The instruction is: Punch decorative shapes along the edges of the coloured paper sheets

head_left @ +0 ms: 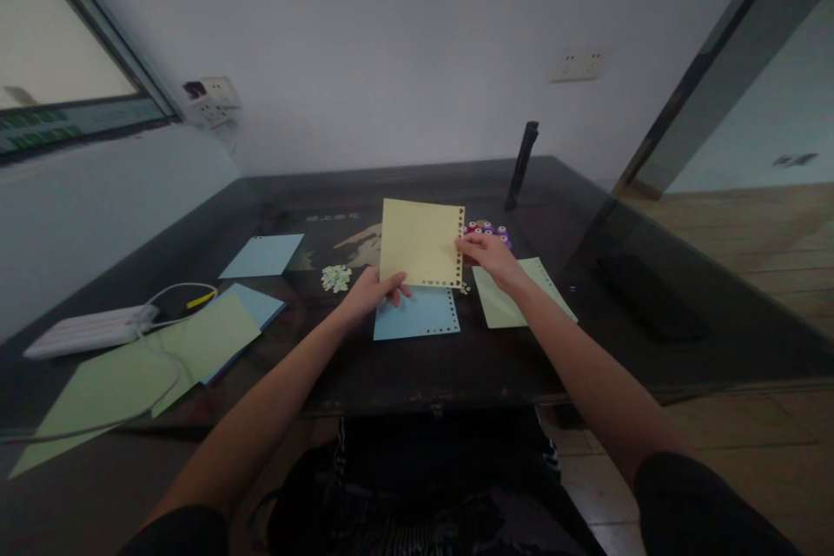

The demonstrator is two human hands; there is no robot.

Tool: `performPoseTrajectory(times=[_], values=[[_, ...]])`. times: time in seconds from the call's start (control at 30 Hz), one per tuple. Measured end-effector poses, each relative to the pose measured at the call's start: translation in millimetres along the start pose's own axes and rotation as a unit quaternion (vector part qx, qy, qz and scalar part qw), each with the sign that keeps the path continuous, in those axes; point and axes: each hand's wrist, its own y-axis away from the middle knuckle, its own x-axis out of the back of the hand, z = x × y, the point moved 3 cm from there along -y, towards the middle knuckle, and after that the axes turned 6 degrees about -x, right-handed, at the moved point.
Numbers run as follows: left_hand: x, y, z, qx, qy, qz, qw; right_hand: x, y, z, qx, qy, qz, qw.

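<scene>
Both hands hold up a yellow sheet of paper (420,243) above the dark table. Small punched holes run along its right and bottom edges. My left hand (376,291) pinches the lower left corner, thumb on the front. At the right edge, my right hand (487,254) grips the sheet between thumb and fingers. Beneath it lies a blue sheet (413,317), also punched along its right and bottom edges and partly covered. A pile of small paper cut-outs (336,279) is left of my left hand. Several purple and red round pieces (500,234) sit behind my right hand.
A pale green punched sheet (501,300) lies under my right forearm. At left are a blue sheet (264,255), overlapping green sheets (123,373), and a white power strip (91,334) with a cable. A black upright object (522,165) stands at the back; a dark flat object (651,295) lies right.
</scene>
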Motion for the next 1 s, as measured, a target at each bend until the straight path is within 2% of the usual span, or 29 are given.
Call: performPoseTrajectory(times=[0.1,0.17,0.23,0.43,0.57,0.7,0.8,1.0], values=[[1.8,-2.6,-4.0,-0.009,0.018,0.05,0.999,-10.3,4.9,-0.3,-0.023,0.038,-0.072,0.996],[0.7,-2.5,-5.0,-0.01,0.033,0.065,0.997,-14.9,6.4,0.9,-0.037,0.033,-0.091,0.995],[-2.1,-1.3,-4.2,-0.009,0.044,0.058,0.997,-16.2,5.9,2.7,-0.044,0.018,-0.083,0.995],[-12.2,2.9,3.2,-0.007,0.05,-0.009,0.999,-12.4,3.1,4.6,-0.017,0.012,-0.038,0.999],[-13.3,2.4,2.4,-0.013,0.038,-0.024,0.999,-13.3,2.6,5.4,0.002,0.006,-0.031,0.999],[-12.0,1.4,-0.3,-0.017,0.027,-0.016,0.999,-15.4,1.2,6.6,0.021,0.015,-0.04,0.999],[-11.6,1.9,1.1,-0.017,0.022,0.002,1.0,-13.6,0.0,4.2,0.043,0.043,-0.013,0.998],[-8.5,2.7,5.5,-0.036,0.035,0.052,0.997,-6.6,-3.3,3.2,0.006,0.016,0.017,1.0]])
